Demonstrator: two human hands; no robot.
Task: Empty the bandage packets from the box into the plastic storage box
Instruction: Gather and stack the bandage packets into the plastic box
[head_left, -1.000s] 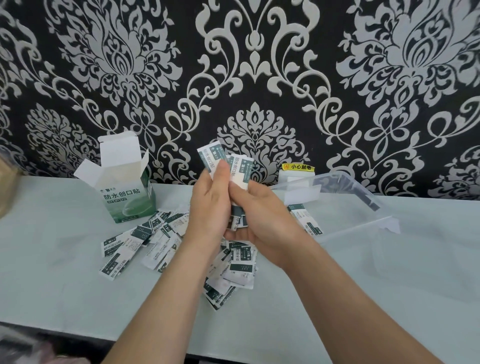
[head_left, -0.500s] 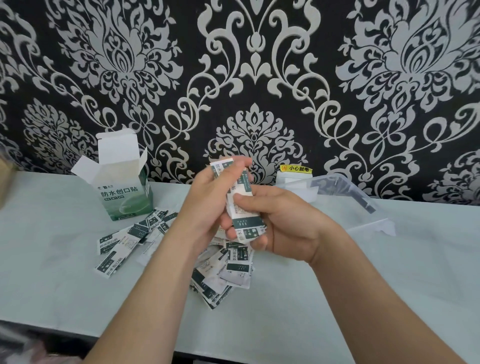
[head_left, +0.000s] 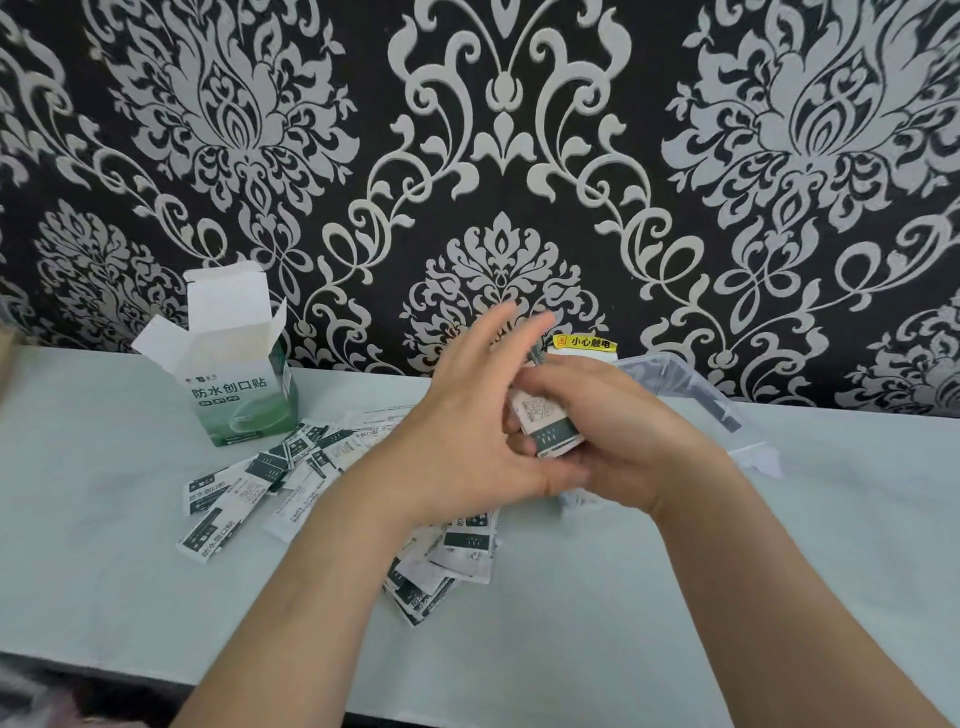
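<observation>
- The right hand (head_left: 623, 431) has its fingers curled round a small stack of white and dark green bandage packets (head_left: 545, 426) and holds it up above the pale table (head_left: 779, 571).
- The stack stands almost straight up, long way up and down. Its dark green end points down, toward the person.
- The stack sits between the two hands. Its top is hidden behind the left fingers (head_left: 511, 325).
- The left hand (head_left: 467, 431) is spread, with fingers straight and pointing up and away. They are blurry, so it is hard to tell if they touch the stack.
- The white and green cardboard box (head_left: 234, 384) stands upright to the left, with its flaps open.
- The clear plastic storage box (head_left: 691, 384) sits just behind the right hand.
- Many loose packets (head_left: 249, 483) lie flat on the table, between the cardboard box and the arms.
</observation>
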